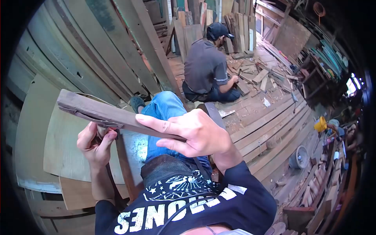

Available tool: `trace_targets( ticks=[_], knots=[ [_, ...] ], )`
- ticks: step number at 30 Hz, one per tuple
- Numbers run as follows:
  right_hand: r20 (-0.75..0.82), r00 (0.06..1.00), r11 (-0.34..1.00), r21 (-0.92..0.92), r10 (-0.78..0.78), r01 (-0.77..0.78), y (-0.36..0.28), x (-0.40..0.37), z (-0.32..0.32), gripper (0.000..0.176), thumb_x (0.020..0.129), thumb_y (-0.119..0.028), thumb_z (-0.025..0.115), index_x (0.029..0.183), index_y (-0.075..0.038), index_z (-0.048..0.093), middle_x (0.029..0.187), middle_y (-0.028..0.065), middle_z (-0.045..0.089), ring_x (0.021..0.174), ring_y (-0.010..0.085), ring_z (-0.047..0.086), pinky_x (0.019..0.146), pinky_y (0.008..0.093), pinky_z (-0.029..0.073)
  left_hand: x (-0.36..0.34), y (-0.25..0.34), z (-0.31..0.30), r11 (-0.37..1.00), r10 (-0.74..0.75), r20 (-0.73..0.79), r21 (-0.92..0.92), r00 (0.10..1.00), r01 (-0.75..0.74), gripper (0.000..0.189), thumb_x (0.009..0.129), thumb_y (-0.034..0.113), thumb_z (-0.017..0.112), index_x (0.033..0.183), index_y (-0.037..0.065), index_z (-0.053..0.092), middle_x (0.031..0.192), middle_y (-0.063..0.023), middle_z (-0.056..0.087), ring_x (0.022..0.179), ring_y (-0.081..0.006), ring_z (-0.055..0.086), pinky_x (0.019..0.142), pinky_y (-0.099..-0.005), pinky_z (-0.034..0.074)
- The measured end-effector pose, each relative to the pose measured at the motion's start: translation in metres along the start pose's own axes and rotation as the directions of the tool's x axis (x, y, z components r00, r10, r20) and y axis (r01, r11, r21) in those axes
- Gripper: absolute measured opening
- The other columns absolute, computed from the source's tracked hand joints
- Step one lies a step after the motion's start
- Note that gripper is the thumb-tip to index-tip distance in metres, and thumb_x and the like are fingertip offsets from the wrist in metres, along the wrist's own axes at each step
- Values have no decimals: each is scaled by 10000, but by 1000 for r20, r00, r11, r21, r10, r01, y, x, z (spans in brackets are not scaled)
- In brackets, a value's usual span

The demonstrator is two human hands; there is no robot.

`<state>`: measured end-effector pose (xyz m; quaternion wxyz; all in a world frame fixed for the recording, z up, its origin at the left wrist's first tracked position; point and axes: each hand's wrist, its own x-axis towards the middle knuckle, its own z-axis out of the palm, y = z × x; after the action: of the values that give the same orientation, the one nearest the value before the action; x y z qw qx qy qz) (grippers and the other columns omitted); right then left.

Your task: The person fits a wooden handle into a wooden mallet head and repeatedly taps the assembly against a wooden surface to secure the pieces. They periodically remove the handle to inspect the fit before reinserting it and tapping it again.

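Observation:
A dark brown wooden bar (105,111) is raised in front of my chest, slanting from upper left down to the right. My right hand (197,135) grips its right end, index finger stretched along the near face and thumb beneath. Along the bar's lower edge, towards the left end, the wood looks rough and split. Just under that part, my left hand (96,145) is closed, thumb and fingers pinching a small pale-brown thing that touches or nearly touches the bar. What that thing is, I cannot make out.
A co-worker (207,66) in a cap sits on the floor ahead, among wood scraps (262,76). Long planks (98,47) lean at left; more boards (270,137) lie at right. A grey bucket (299,157) and a yellow container (320,124) stand farther right.

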<state>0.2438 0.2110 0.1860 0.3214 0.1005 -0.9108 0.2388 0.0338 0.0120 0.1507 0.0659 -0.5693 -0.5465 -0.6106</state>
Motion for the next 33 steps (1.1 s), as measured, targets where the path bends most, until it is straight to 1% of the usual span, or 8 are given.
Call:
trace_targets(
  ticks=[4,6,9,12,15,22,25,33],
  knots=[
    [37,999,998,61,-7,4,2,0,5,702,780,-170,745,1439,-210,505,719,88,634,567,264,610,533,344,505,1,-4,2,983,178,-13,53,984,-177,454,732,-120,761,1160,-112,609,837,-116,675,677,-132,632,612,-223,492],
    [33,999,995,103,12,-15,2,1,8,719,764,-127,737,1440,-201,503,736,85,641,577,266,615,545,341,514,2,-4,4,986,159,-8,50,987,-158,482,726,-108,778,1179,-87,611,860,-122,676,683,-138,632,627,-230,492],
    [27,1000,992,130,5,-8,1,1,8,712,765,-79,722,1435,-194,510,755,76,658,574,265,619,547,339,517,2,-4,3,976,188,41,103,981,-191,651,721,-98,792,1320,60,588,874,-131,677,685,-148,627,639,-254,499],
    [20,1000,988,155,-21,18,4,2,8,681,772,-61,719,1416,-183,534,773,82,671,577,256,631,553,334,520,2,-9,5,957,279,22,80,960,-280,687,713,-70,816,1337,94,581,880,-136,681,688,-150,628,637,-254,499],
    [17,1000,986,169,-10,7,9,-1,12,714,813,-158,678,1474,-299,449,614,81,531,543,267,575,533,374,467,3,-8,6,968,237,46,76,971,-240,576,709,-45,834,1234,32,610,881,-137,685,689,-159,633,625,-258,492],
    [0,1000,975,220,-7,7,6,1,15,679,836,-174,674,1469,-293,458,607,80,503,539,264,557,536,376,454,3,-2,11,985,121,39,116,992,-124,361,682,34,858,944,-88,642,836,-147,693,685,-185,649,610,-259,472],
    [9,1000,980,199,-10,8,4,2,11,624,790,-68,728,1385,-169,569,793,90,686,619,249,666,583,318,537,3,-2,13,988,111,32,102,993,-114,334,667,50,861,888,-92,653,834,-153,695,684,-198,654,615,-263,474],
    [29,999,969,246,-14,6,2,2,12,638,800,-65,723,1406,-153,542,885,105,709,655,262,673,604,327,539,0,-9,12,986,161,88,17,983,-164,489,716,69,851,1150,-32,651,969,-180,694,781,-210,672,673,-275,515]
  ],
)
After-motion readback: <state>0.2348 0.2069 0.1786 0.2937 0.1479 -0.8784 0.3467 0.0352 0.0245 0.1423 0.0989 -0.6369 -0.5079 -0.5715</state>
